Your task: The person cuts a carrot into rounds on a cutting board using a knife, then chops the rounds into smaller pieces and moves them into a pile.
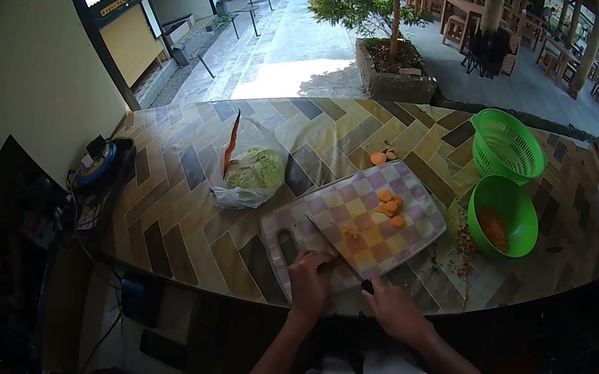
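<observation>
My right hand (395, 308) is wrapped round the black handle of a knife (340, 252). Its blade lies slantwise over a checkered cutting board (296, 223), with the tip pointing away from me. On the left of the blade, my left hand (309, 280) rests at the board's near edge, fingers curled in; whatever they hold, if anything, is hidden. Right of the knife are several orange carrot pieces (388, 207) and a few smaller orange bits (350, 233).
A cabbage (256, 169) and a carrot (233, 141) sit in a clear plastic bag (237, 195) behind the board. At right stand a green colander (508, 142) and a green bowl (525, 215) with orange contents. Scraps (464, 248) lie beside the bowl. More orange pieces (378, 158) lie behind the board.
</observation>
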Demonstrator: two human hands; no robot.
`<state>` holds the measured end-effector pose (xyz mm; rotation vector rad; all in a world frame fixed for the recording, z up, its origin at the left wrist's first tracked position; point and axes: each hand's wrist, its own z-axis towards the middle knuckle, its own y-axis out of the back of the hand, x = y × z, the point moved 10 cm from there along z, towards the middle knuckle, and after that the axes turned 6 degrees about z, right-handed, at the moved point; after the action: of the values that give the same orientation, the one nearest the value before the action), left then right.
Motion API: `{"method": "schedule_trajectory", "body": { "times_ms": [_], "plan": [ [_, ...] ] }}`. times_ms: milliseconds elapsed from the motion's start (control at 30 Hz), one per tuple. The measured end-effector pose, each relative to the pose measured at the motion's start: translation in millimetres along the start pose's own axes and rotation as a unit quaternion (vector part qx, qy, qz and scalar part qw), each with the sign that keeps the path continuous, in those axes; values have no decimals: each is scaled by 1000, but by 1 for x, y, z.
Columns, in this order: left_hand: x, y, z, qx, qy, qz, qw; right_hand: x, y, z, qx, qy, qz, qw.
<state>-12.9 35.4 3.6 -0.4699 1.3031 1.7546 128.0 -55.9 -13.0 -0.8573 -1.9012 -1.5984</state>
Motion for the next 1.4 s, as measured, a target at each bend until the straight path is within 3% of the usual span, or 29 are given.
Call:
{"method": "schedule_trajectory", "body": {
  "times_ms": [100, 233, 667, 933, 1000, 1133, 1233, 1400],
  "plan": [
    [-6, -1, -2, -15, -29, 16, 999, 9, -1, 6, -17, -14, -35, 999],
    [-17, 1, -6, -24, -69, 35, 997, 5, 3, 2, -25, 16, 24, 999],
    [3, 2, 4, 14, 29, -11, 999, -1, -6, -8, -10, 9, 63, 998],
    [13, -1, 2, 26, 35, 19, 999, 4, -7, 2, 2, -15, -19, 1000],
    [3, -2, -2, 14, -12, 25, 1000, 9, -8, 1, -14, -30, -44, 998],
    [-15, 5, -5, -12, -69, 28, 997, 3, -4, 2, -30, 10, 56, 998],
    [-6, 5, -4, -1, 3, 23, 1000, 5, 1, -4, -25, 22, 88, 996],
    [-4, 8, -3, -20, 21, 28, 999, 1, -8, -8, -1, 6, 89, 996]
  ]
}}
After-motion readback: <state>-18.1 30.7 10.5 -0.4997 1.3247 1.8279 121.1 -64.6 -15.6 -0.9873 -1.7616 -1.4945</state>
